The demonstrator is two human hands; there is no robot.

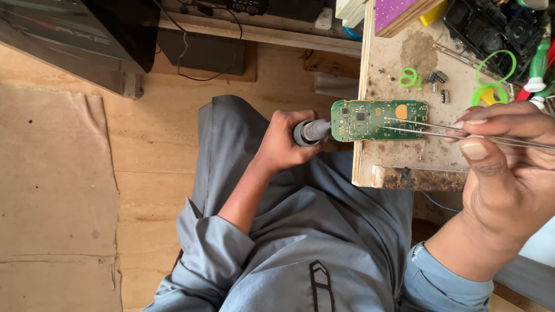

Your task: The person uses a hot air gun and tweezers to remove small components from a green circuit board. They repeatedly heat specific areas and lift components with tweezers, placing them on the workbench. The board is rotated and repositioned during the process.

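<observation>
Head cam: left hand [286, 143] grips a grey nozzle [311, 131] at the board [379, 119]; right hand [512, 162] pinches tweezers [441, 130] over it. Rework step, I'd guess; next needs steady tips.

One circuit board [379, 119], one pair of tweezers [453, 131] (thin).

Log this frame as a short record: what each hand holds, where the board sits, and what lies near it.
left hand: grips a grey tool handle at the board's left end
right hand: pinches metal tweezers, tips over the board
circuit board: green, at the edge of the workbench
nearby: green rings, small dark parts
clothing: grey garment
</observation>
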